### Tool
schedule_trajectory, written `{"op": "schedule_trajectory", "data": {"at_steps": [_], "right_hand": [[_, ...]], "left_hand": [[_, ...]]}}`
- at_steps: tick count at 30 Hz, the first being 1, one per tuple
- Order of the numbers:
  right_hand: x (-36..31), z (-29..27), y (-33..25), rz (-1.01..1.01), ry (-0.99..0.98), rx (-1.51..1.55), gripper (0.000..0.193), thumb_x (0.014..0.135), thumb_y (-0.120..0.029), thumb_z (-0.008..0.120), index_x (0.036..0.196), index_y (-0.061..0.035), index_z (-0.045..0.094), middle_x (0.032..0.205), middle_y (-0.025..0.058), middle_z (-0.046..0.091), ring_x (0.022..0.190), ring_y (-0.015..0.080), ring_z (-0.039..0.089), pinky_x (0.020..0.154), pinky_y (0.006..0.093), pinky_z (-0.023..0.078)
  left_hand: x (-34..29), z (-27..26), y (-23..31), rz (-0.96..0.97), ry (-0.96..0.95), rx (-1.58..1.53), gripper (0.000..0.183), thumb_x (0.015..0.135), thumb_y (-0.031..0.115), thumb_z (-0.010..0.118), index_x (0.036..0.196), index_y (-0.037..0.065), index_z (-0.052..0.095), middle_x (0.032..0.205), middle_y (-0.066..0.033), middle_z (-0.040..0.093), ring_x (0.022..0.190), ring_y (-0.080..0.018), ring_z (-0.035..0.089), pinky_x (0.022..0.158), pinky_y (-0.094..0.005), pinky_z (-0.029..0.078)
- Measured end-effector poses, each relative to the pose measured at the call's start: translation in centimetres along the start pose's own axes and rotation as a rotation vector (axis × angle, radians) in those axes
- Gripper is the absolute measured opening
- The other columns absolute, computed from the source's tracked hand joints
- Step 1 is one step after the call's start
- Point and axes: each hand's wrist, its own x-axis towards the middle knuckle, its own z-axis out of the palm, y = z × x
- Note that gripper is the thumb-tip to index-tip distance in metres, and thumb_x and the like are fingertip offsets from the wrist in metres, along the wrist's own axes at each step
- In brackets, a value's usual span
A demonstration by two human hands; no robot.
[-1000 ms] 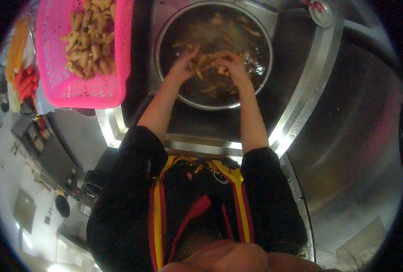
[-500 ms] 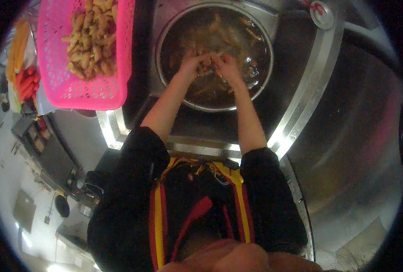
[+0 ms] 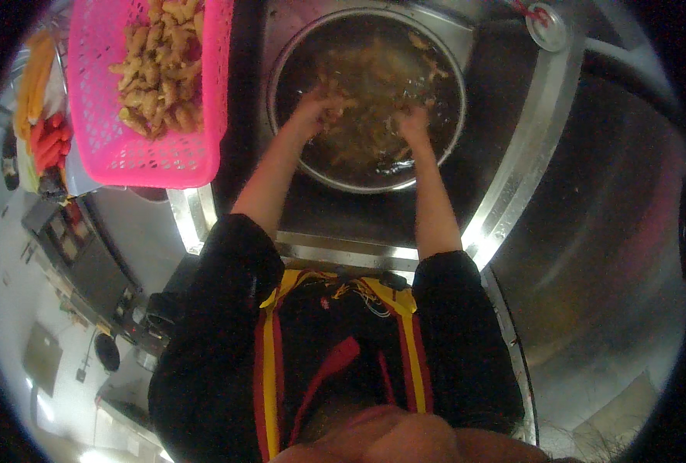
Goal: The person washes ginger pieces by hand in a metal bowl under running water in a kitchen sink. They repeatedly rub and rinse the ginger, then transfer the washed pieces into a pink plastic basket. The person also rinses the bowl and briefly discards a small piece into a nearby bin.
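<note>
A round metal basin (image 3: 297,163) of murky brown water holds several knobbly ginger pieces (image 3: 420,40), blurred under the surface. Both hands dip into it, apart from each other. At the basin's left side, my left hand (image 3: 316,112) has its fingers spread in the water among the ginger; no piece shows clearly gripped. Toward the right side, my right hand (image 3: 412,123) reaches down with its fingers mostly hidden by water and blur, so its grip cannot be made out.
A pink perforated basket (image 3: 151,176) with more ginger (image 3: 161,77) stands left of the basin. Beyond it lie red carrot-like vegetables (image 3: 49,143) and long orange ones (image 3: 34,81). The basin sits in a steel sink with a raised metal rim (image 3: 513,177). A small round metal lid-like thing (image 3: 547,28) rests at upper right.
My hands have moved apart, the left one leftward and the right one rightward and slightly nearer. Ginger pieces that were between them have spread into the stirred water.
</note>
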Motion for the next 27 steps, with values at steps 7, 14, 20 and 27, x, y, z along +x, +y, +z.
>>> {"op": "schedule_trajectory", "data": {"at_steps": [7, 14, 20, 27], "right_hand": [[-3.4, -0.7, -2.6, 0.585, -0.021, 0.963, 0.028, 0.083, -0.026, 0.061, 0.105, -0.0092, 0.058, 0.089, 0.0051, 0.058, 0.065, 0.0137, 0.052, 0.050, 0.0272, 0.039], [-4.7, -4.7, -16.7, 0.296, -0.068, 0.989, 0.024, 0.086, -0.026, 0.057, 0.098, -0.0055, 0.058, 0.079, 0.0007, 0.057, 0.059, 0.0097, 0.051, 0.048, 0.0212, 0.038], [-7.8, -2.4, -35.9, -0.275, -0.499, 0.861, 0.026, 0.086, -0.022, 0.057, 0.100, -0.0006, 0.058, 0.076, 0.0011, 0.055, 0.058, 0.0094, 0.051, 0.046, 0.0206, 0.036], [-4.4, 5.4, -43.7, -0.765, 0.019, 0.076, 0.034, 0.087, -0.024, 0.055, 0.108, 0.0020, 0.057, 0.094, 0.0097, 0.063, 0.086, 0.0168, 0.058, 0.075, 0.0277, 0.046]], "left_hand": [[-0.6, 1.1, -3.1, -0.073, -0.280, -0.107, 0.043, 0.074, 0.004, 0.060, 0.115, 0.011, 0.047, 0.101, -0.0084, 0.059, 0.073, -0.0150, 0.056, 0.052, -0.0271, 0.046], [-13.4, 8.7, 4.5, 0.149, -0.347, -0.129, 0.046, 0.077, 0.006, 0.063, 0.117, 0.009, 0.041, 0.091, -0.0048, 0.056, 0.066, -0.0131, 0.055, 0.049, -0.0235, 0.044], [-23.6, 4.3, 17.8, 0.758, 0.175, 0.171, 0.042, 0.076, 0.003, 0.062, 0.115, 0.006, 0.045, 0.093, -0.0063, 0.057, 0.066, -0.0132, 0.058, 0.053, -0.0239, 0.047], [-22.2, -1.8, 25.7, 0.746, 0.252, 0.184, 0.038, 0.084, 0.012, 0.057, 0.118, 0.002, 0.045, 0.103, -0.0117, 0.055, 0.084, -0.0198, 0.061, 0.062, -0.0288, 0.052]]}}
